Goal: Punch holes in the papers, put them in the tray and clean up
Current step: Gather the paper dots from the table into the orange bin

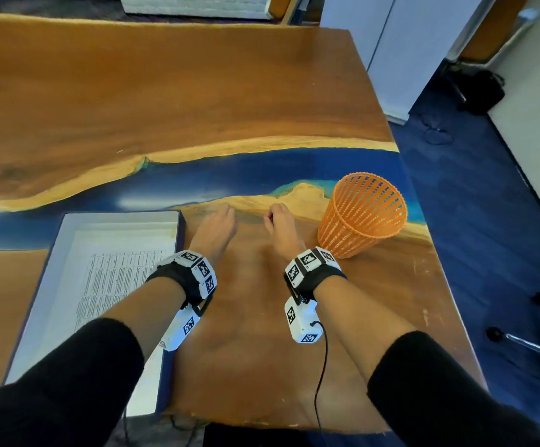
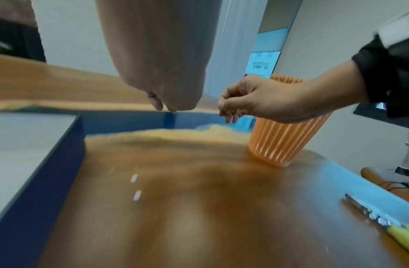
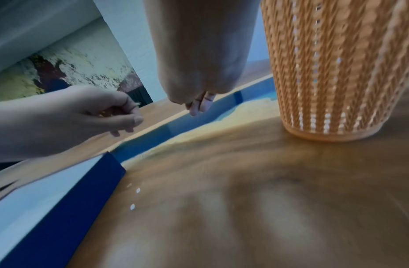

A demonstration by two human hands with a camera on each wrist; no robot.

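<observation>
The papers already lie flat inside the tray, which sits at about 9 o'clock from the two hands, so the punching and filing look done and the clean-up step is the one in hand. No hole punch shows in any view.

Both hands hang above the surface, side by side and apart. The left hand has its fingers curled downward with the tips drawn together; whether its grip holds a scrap I cannot tell. The right hand has thumb and fingers loosely bunched in a pinch shape, and from the left wrist view nothing plainly shows between them, so its grip is likewise uncertain. The orange basket stands upright at about 3 o'clock from the right hand, near it but not touching.

Two small white paper bits lie on the wood just beside the tray's dark blue wall, at roughly 6 o'clock from the left hand's fingertips; the right wrist view shows the same bits.

The next move, as I judge it, calls for a fine fingertip pinch on each bit, or a sweep into a cupped palm, and then a carry over the basket rim. The bits are tiny and light, so they may cling or scatter.
</observation>
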